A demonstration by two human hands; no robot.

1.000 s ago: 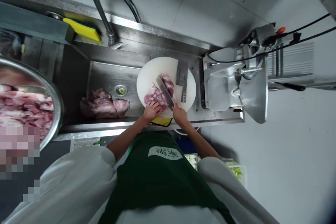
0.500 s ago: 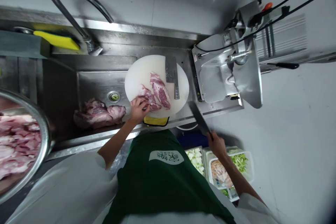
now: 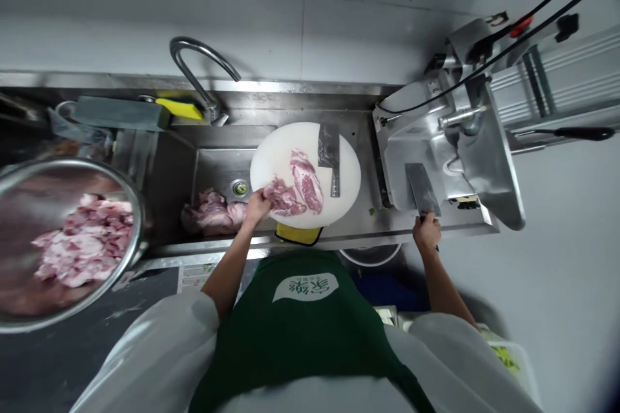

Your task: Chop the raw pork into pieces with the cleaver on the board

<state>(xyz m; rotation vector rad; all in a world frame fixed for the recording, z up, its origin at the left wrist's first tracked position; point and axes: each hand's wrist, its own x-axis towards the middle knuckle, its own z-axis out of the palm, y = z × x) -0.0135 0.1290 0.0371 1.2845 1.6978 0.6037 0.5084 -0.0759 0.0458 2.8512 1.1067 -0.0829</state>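
Note:
My left hand [image 3: 258,206] is closed on the left end of a ragged piece of raw meat [image 3: 285,199], at the near left edge of the round white cutting board [image 3: 346,203]. Beside that piece lies a longer slab of meat [image 3: 307,182]. A dark cleaver [image 3: 329,147] rests flat on the board's right side, untouched. Out to the right, my right hand [image 3: 427,231] grips the handle of a second cleaver [image 3: 422,186]. Its blade points away from me, over the flat metal tray of a slicer [image 3: 397,158]; whether it touches the tray I cannot tell.
Large chunks of raw meat [image 3: 213,211] lie in the steel sink [image 3: 217,161], under a curved faucet [image 3: 198,51]. At left stands a big metal bowl [image 3: 138,213] of cut meat [image 3: 90,239]. A folded yellow cloth [image 3: 298,235] sits under the board's near edge.
My right hand has swung the held cleaver up and forward, from beside the counter's edge to over the slicer tray. The left hand now holds the meat's left end. The view has shifted.

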